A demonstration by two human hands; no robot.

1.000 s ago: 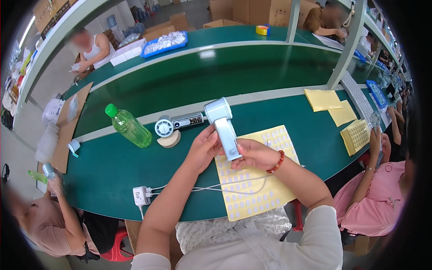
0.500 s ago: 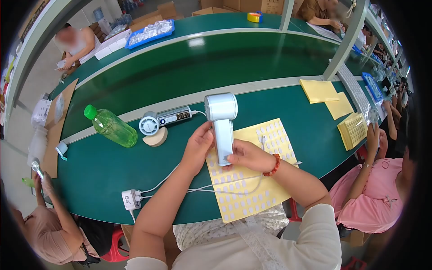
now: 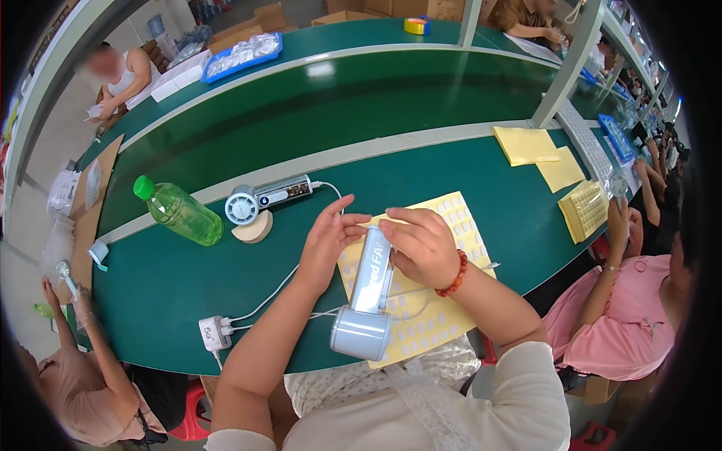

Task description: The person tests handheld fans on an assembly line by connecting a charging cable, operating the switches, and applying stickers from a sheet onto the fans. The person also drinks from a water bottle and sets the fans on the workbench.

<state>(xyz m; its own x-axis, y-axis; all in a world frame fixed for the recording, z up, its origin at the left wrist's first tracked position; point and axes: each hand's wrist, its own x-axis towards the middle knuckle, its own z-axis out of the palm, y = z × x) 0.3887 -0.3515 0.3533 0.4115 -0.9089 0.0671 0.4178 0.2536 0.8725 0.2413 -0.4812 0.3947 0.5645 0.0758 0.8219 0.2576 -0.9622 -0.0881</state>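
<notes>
The right hand [image 3: 426,252] grips 1 blue fan [image 3: 365,297] near the handle's end; the left hand [image 3: 329,242] is open beside this grip. It seems light, stiff, slightly slippery; mid-handle should be safer.

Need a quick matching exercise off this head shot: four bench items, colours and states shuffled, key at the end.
Column 1
1. Held fan
2. Bottle
3. Charger block
4. Sticker sheet

Column 2
A. White, boxy
B. Yellow, dotted with white ovals
C. Light blue, head end toward the wearer
D. Green, cap on

Pairs: 1-C, 2-D, 3-A, 4-B
</notes>
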